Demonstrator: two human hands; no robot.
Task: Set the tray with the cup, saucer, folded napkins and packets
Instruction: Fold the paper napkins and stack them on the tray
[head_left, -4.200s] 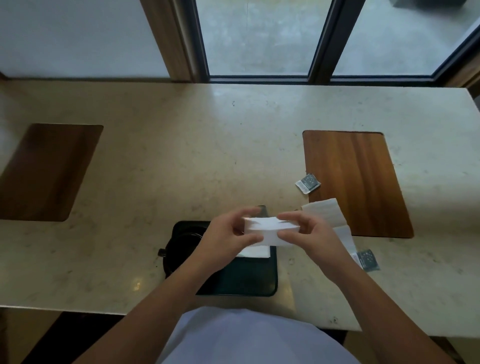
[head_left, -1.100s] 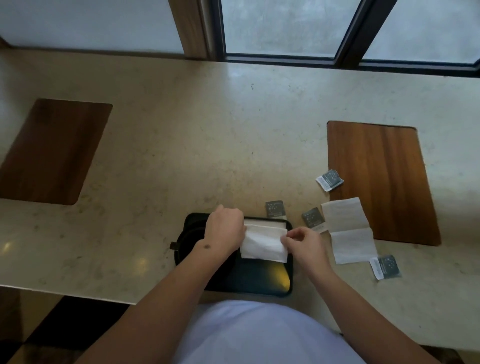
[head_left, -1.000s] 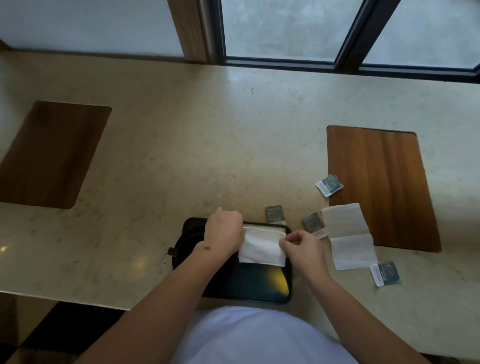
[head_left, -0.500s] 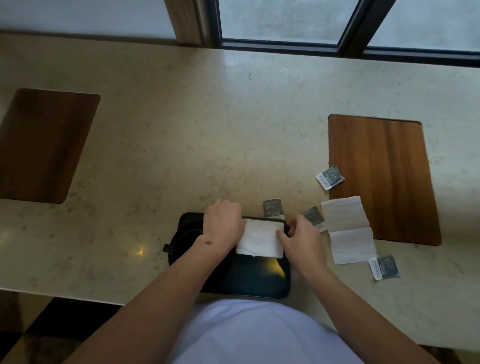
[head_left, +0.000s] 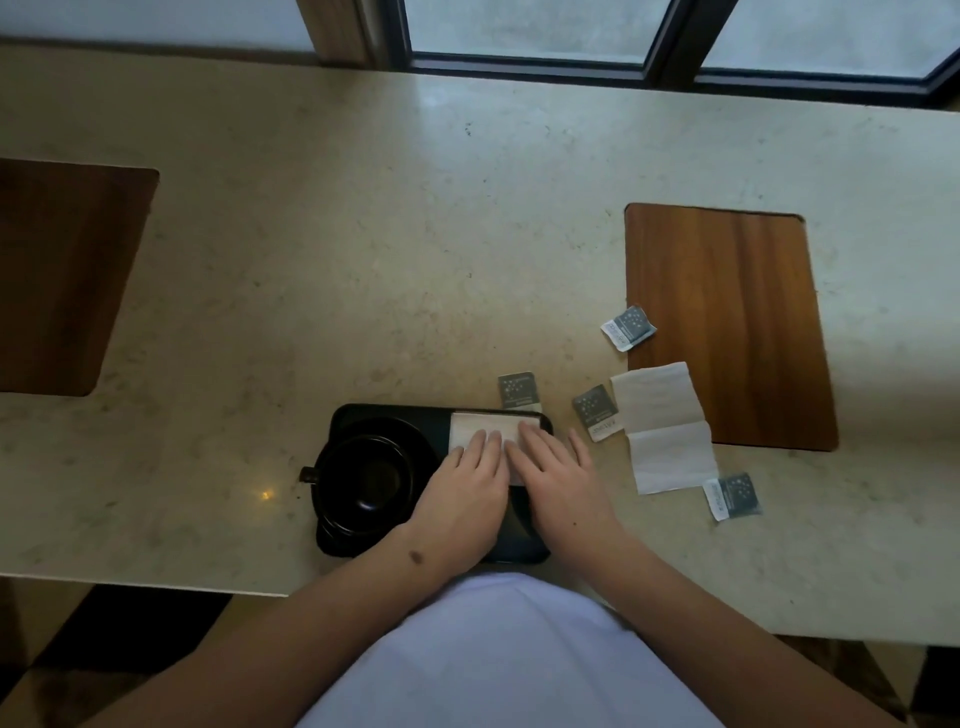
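A black tray (head_left: 389, 411) lies at the counter's near edge. Its left half holds a black cup (head_left: 363, 480) on a black saucer (head_left: 415, 441). A folded white napkin (head_left: 483, 426) lies flat in the tray's right half. My left hand (head_left: 465, 499) and my right hand (head_left: 558, 475) rest palm down on it with fingers spread, covering its near part. A second, half-unfolded white napkin (head_left: 662, 426) lies on the counter to the right. Several grey packets lie loose: one (head_left: 518, 389) behind the tray, one (head_left: 596, 411) beside the open napkin, one (head_left: 628, 327) farther back, one (head_left: 733, 496) at the near right.
A wooden inlay panel (head_left: 727, 322) is set in the counter at the right, another (head_left: 57, 275) at the left. A dark window frame (head_left: 660, 62) runs along the far edge. The counter's near edge (head_left: 156, 584) is just in front of my body.
The folded napkin went from held above the tray to lying flat in its right half. Both hands changed from pinching it to pressing flat on it.
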